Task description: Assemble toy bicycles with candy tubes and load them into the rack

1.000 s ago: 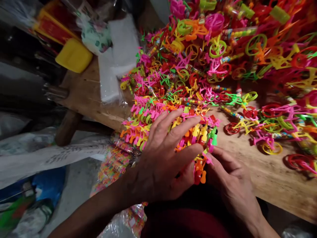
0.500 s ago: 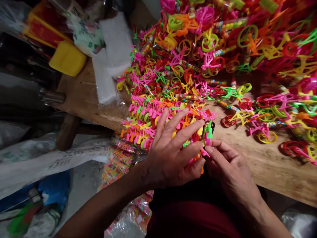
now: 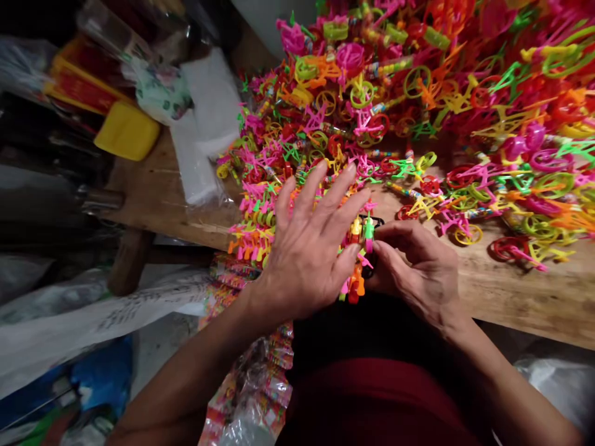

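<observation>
My left hand (image 3: 311, 241) lies palm down with its fingers spread, over tight rows of small colourful plastic toys (image 3: 251, 241) and hiding many of them. At the right end of the rows, part of a black frame (image 3: 370, 269) shows beside a green and pink toy piece (image 3: 369, 230). My right hand (image 3: 413, 266) has its thumb and bent forefinger together at the edge of this frame, close to the green and pink piece. Its other fingers are curled under and mostly hidden. Orange pieces (image 3: 356, 285) hang near my left thumb.
A large heap of bright plastic toys with candy-like tubes (image 3: 395, 99) covers the back of the wooden table (image 3: 520, 297). White plastic sheets (image 3: 193, 167) and a yellow container (image 3: 127, 130) lie at the left. Printed clear packaging (image 3: 260, 384) hangs below the table edge.
The view has shifted, with the heap now further left. My left hand's fingers have spread and flattened over the rows. My right fingertips have left the pink piece and sit at the black frame.
</observation>
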